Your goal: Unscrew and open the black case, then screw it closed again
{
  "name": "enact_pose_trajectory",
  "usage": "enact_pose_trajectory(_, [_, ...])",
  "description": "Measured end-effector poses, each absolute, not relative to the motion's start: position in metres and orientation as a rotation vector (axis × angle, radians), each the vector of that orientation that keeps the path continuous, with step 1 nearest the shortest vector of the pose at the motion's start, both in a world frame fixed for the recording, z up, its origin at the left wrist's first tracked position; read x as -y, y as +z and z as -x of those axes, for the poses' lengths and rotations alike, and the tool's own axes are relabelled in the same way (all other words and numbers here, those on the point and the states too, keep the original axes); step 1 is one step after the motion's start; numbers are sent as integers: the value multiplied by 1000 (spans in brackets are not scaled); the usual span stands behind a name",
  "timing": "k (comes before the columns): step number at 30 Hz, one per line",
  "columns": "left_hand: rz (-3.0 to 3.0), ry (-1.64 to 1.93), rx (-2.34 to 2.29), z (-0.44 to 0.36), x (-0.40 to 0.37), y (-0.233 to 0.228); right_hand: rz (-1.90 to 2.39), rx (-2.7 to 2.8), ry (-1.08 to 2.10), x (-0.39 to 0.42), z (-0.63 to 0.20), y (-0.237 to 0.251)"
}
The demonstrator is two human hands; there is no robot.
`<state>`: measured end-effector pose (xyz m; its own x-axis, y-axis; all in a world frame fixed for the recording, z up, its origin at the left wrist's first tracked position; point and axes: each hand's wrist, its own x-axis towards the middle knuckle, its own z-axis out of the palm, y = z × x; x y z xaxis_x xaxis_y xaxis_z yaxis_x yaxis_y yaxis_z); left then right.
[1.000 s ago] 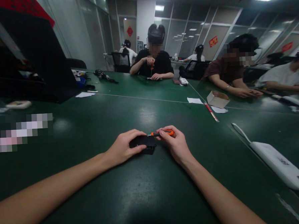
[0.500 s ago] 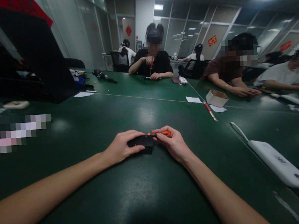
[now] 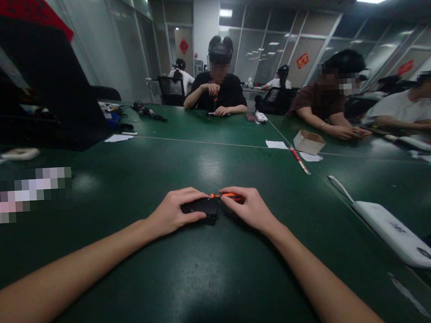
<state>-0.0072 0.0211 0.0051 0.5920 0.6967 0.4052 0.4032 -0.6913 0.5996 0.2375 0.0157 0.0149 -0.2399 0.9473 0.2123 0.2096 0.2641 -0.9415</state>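
Note:
Wrapped round the left end of a flat black case (image 3: 199, 207), my left hand (image 3: 180, 209) has its thumb along the near side and its fingers over the far edge. The case is low over the green table, its underside hidden. In my right hand (image 3: 244, 203), thumb and fingers close on an orange-and-black handled tool (image 3: 235, 196). The tool lies roughly level, its orange front part against the far right corner of the case. Fingers cover much of it, so its exact kind does not show.
A white power bank (image 3: 396, 231) with a strap lies on the green table (image 3: 207, 273) at right. Beyond are a small open box (image 3: 309, 142), paper (image 3: 276, 144) and a red strip (image 3: 299, 160). A black laptop-like panel (image 3: 48, 83) stands left. Co-workers (image 3: 217, 89) sit opposite.
The black case has tilted, and the gap with green in its right end has narrowed from view. My right hand has turned slightly and its fingers cover the handle more. The view has shifted a little.

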Motion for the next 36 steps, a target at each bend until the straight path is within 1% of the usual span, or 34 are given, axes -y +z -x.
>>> enact_pose_trajectory(3, [-2360,868,-846,8,-22,5,1054,1901,692,-14,-240,18])
enact_pose_trajectory(6, [-2344,859,-820,8,-24,5,1014,1980,574,-13,-240,19])
enact_pose_trajectory(12, [-2334,850,-807,8,-24,5,1000,2145,509,-12,-242,15])
enact_pose_trajectory(17, [-2341,836,-774,8,-24,6,1104,2152,709,-13,-238,14])
enact_pose_trajectory(19, [-2347,832,-777,8,-24,6,1116,2153,729,-13,-238,14])
enact_pose_trajectory(22, [-2361,842,-791,8,-23,6,1118,2152,673,-15,-241,15])
enact_pose_trajectory(29, [-2374,915,-830,8,-21,2,1220,2191,403,-24,-260,14])
enact_pose_trajectory(36, [-2193,1012,-898,7,-23,1,1241,2250,253,-27,-264,10])
